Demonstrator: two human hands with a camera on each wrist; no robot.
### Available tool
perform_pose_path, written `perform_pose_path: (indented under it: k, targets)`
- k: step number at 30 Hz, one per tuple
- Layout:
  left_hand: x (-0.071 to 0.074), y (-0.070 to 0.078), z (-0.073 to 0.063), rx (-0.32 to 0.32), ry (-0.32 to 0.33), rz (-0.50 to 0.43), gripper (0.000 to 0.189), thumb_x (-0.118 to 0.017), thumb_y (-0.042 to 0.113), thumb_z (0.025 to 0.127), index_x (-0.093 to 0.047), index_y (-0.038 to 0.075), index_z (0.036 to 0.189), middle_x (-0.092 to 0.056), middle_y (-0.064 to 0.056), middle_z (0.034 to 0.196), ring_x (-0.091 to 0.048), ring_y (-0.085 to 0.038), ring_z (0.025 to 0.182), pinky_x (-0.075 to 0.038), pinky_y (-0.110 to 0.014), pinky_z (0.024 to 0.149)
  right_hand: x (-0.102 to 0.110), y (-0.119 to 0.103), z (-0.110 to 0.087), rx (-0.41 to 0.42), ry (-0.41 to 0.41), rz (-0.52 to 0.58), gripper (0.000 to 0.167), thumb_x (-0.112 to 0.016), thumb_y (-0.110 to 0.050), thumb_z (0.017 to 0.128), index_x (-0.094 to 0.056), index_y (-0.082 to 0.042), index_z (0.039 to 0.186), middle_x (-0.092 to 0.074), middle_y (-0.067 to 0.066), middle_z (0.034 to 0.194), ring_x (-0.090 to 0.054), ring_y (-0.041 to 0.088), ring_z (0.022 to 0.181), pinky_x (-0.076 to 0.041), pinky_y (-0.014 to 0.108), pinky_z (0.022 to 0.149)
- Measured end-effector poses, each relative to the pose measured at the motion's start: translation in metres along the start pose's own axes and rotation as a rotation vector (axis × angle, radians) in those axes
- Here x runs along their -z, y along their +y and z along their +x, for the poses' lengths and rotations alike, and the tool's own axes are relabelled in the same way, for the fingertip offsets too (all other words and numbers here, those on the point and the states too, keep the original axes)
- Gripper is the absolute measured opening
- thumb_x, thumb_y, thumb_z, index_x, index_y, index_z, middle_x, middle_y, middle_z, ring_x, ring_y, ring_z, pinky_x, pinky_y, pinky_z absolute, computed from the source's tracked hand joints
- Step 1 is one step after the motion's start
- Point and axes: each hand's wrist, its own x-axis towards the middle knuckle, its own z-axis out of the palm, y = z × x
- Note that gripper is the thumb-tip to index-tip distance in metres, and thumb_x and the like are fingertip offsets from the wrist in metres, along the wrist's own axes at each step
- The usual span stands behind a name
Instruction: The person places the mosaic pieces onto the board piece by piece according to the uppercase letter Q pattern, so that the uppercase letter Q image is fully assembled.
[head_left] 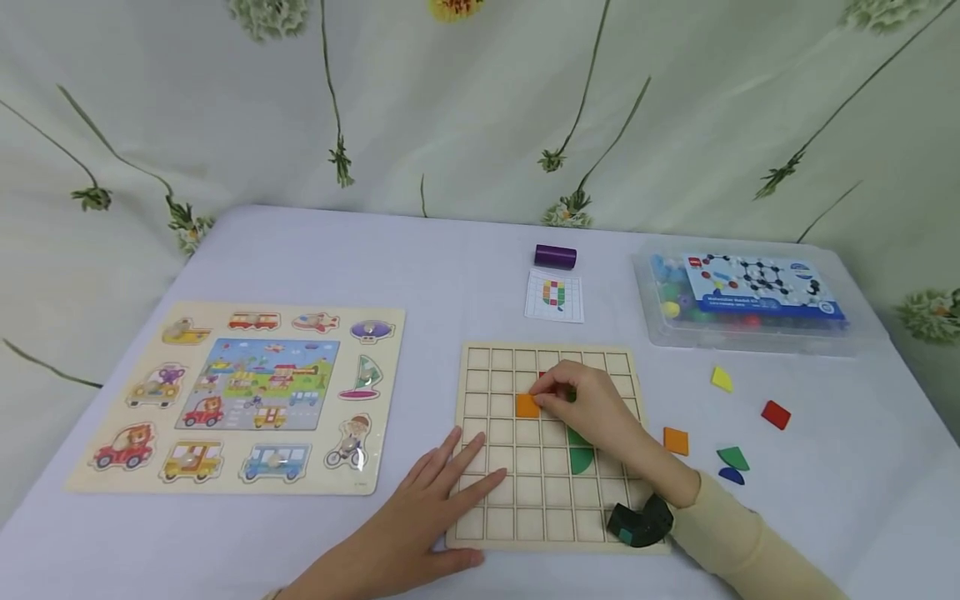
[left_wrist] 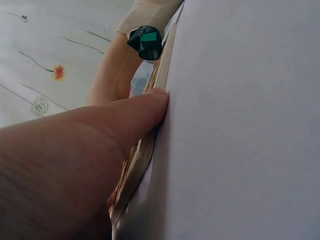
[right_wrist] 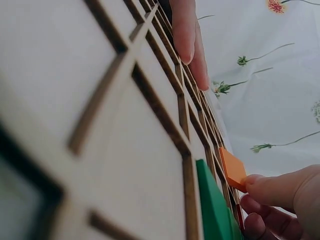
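A square wooden grid board (head_left: 498, 492) lies on the white table. My right hand (head_left: 596, 408) is over its upper middle, pinching an orange square tile (head_left: 527, 406) at the edge. In the right wrist view the thumb touches the tile's (right_wrist: 232, 167) near side, and the tile stands a little above the grid. Green pieces (head_left: 581, 461) sit in cells below that hand; a red piece (head_left: 543, 377) is mostly hidden behind the fingers. My left hand (head_left: 408, 521) rests with spread fingers on the board's left side, its thumb (left_wrist: 145, 107) at the front edge.
A pattern card (head_left: 554, 310) and purple cylinder (head_left: 556, 257) are behind the board. Right of it lie loose yellow (head_left: 722, 379), red (head_left: 776, 414), orange (head_left: 676, 441), green (head_left: 733, 457) and blue (head_left: 731, 476) pieces, near a clear plastic box (head_left: 750, 333). A vehicle puzzle (head_left: 247, 400) lies left.
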Motion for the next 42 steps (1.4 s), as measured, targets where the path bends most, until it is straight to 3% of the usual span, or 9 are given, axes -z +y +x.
perform_pose_path:
  k: [7,11,15,20,25,29,36,42]
  targets:
    - [-0.003,0.002,-0.002,-0.015,0.01,-0.031,0.073,-0.056,0.053,0.087,-0.028,0.026,0.149,-0.003,-0.005,0.156,0.006,-0.029,0.14,-0.005,-0.041,0.106,0.001,-0.001,-0.004,0.006,0.01,-0.001,0.008,-0.072,-0.007,0.082,-0.073,-0.012,0.089,-0.062,-0.01,0.081,-0.051,0.009,0.068,-0.044,0.025,0.06]
    - [-0.005,0.001,-0.002,-0.02,0.021,-0.016,0.073,-0.056,0.053,0.087,-0.028,0.026,0.149,-0.004,-0.006,0.156,0.004,-0.03,0.14,0.002,-0.033,0.107,0.014,-0.002,-0.004,-0.003,0.022,0.018,0.009,-0.069,-0.01,0.085,-0.073,-0.011,0.094,-0.065,-0.008,0.086,-0.052,0.011,0.069,-0.043,0.026,0.06]
    - [-0.005,-0.001,-0.003,0.008,0.004,-0.01,0.074,-0.056,0.055,0.086,-0.027,0.028,0.149,-0.002,-0.004,0.156,0.006,-0.029,0.14,0.011,-0.024,0.105,0.042,0.002,-0.009,-0.076,0.034,0.062,0.012,-0.065,-0.013,0.089,-0.072,-0.009,0.098,-0.066,-0.004,0.089,-0.05,0.017,0.069,-0.041,0.026,0.059]
    - [-0.002,-0.001,-0.005,0.023,-0.004,-0.012,0.075,-0.056,0.056,0.086,-0.027,0.028,0.149,-0.001,-0.003,0.156,0.007,-0.027,0.14,0.009,-0.026,0.105,0.078,0.026,-0.037,-0.201,0.043,0.084,0.021,-0.061,-0.017,0.092,-0.068,-0.003,0.105,-0.066,0.006,0.099,-0.055,0.019,0.077,-0.047,0.025,0.066]
    - [0.001,-0.001,-0.003,0.024,-0.016,-0.017,0.076,-0.058,0.055,0.085,-0.026,0.028,0.149,-0.001,-0.002,0.156,0.008,-0.026,0.14,0.008,-0.027,0.104,0.098,0.05,-0.069,-0.295,0.005,0.064,0.023,-0.062,-0.014,0.091,-0.065,0.0,0.109,-0.065,0.009,0.103,-0.058,0.012,0.084,-0.05,0.023,0.071]
    - [0.001,0.0,-0.002,0.026,-0.015,-0.017,0.076,-0.059,0.054,0.085,-0.026,0.028,0.149,-0.001,-0.002,0.156,0.008,-0.026,0.14,0.007,-0.028,0.105,0.104,0.061,-0.083,-0.275,-0.022,0.012,0.02,-0.065,-0.008,0.088,-0.067,0.001,0.107,-0.067,0.009,0.099,-0.058,0.008,0.084,-0.049,0.021,0.071]
    - [-0.001,-0.001,0.001,-0.002,0.005,-0.036,0.076,-0.06,0.051,0.085,-0.027,0.027,0.149,-0.003,-0.003,0.156,0.005,-0.029,0.14,0.01,-0.025,0.105,0.105,0.066,-0.097,-0.221,-0.016,-0.056,0.02,-0.073,-0.009,0.081,-0.07,-0.008,0.101,-0.064,-0.001,0.093,-0.052,0.009,0.076,-0.044,0.021,0.062]
    - [0.0,0.0,0.001,0.012,-0.012,-0.034,0.076,-0.059,0.053,0.085,-0.027,0.028,0.149,-0.002,-0.002,0.156,0.007,-0.027,0.14,0.011,-0.024,0.105,0.1,0.066,-0.097,-0.124,-0.048,-0.147,0.033,-0.08,-0.005,0.072,-0.07,-0.016,0.101,-0.058,-0.006,0.1,-0.051,0.009,0.089,-0.041,0.013,0.076]
